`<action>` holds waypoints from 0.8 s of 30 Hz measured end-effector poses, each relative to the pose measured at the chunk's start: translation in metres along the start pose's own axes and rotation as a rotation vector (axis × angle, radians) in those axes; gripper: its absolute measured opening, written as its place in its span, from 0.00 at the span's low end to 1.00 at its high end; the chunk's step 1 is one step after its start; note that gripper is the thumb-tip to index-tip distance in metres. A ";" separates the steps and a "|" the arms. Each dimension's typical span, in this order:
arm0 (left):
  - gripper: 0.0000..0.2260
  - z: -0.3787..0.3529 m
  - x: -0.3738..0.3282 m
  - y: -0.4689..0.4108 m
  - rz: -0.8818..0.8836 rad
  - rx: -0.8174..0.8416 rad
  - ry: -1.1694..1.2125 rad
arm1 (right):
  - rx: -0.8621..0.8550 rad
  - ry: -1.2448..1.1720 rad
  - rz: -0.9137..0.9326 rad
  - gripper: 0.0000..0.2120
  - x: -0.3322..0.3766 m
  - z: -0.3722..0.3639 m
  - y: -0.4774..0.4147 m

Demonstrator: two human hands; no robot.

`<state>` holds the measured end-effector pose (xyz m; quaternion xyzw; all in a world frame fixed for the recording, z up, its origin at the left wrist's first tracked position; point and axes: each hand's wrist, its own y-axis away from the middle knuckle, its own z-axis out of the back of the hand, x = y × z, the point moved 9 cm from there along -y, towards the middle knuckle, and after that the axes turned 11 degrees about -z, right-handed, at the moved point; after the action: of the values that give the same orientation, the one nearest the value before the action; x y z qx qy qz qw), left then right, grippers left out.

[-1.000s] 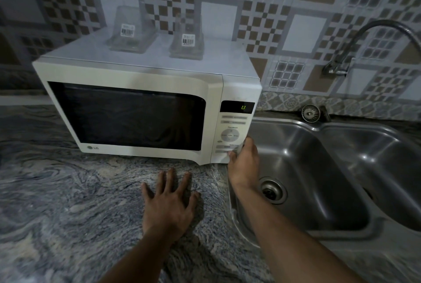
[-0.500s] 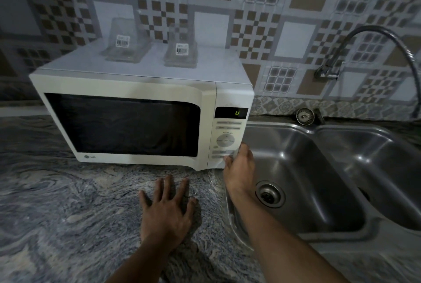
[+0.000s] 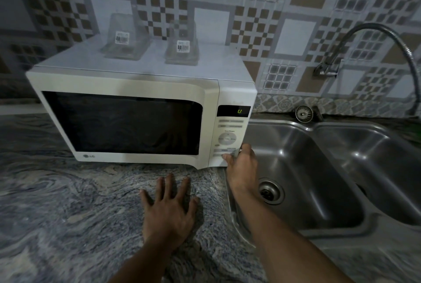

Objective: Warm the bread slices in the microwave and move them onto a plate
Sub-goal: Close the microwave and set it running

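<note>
Right hand (image 3: 241, 164) presses its thumb on the microwave (image 3: 127, 87) panel's bottom button.
Left hand (image 3: 168, 212) lies spread flat on the countertop (image 3: 57, 214); the rigid button likely needs one short, firm press.

Left grip (image 3: 169, 216) splayed flat, right grip (image 3: 242, 164) outstretched

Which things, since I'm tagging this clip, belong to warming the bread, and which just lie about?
Job: microwave; control panel; right hand touching it.
Lying about: two clear containers on the microwave; sink; tap; left hand flat on countertop.

Home kitchen: sink (image 3: 296, 191), tap (image 3: 373, 39), microwave (image 3: 127, 87).
</note>
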<state>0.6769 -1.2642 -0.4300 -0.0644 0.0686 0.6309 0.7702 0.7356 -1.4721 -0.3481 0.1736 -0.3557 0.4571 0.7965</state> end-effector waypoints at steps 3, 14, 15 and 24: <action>0.29 -0.001 0.000 -0.001 0.003 -0.001 -0.002 | -0.008 0.029 0.009 0.16 0.000 0.000 0.001; 0.30 -0.002 -0.002 -0.014 -0.008 0.189 -0.013 | 0.070 0.081 0.094 0.39 0.031 0.022 0.022; 0.29 0.001 -0.003 -0.016 -0.012 0.211 -0.015 | 0.070 0.084 0.117 0.42 0.040 0.030 0.024; 0.19 0.110 -0.033 -0.038 -0.133 -0.186 0.361 | -0.092 0.247 0.297 0.30 0.128 0.100 0.023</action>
<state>0.7107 -1.2828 -0.3155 -0.2514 0.1423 0.5607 0.7760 0.7169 -1.4427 -0.1879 0.0255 -0.2976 0.5707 0.7649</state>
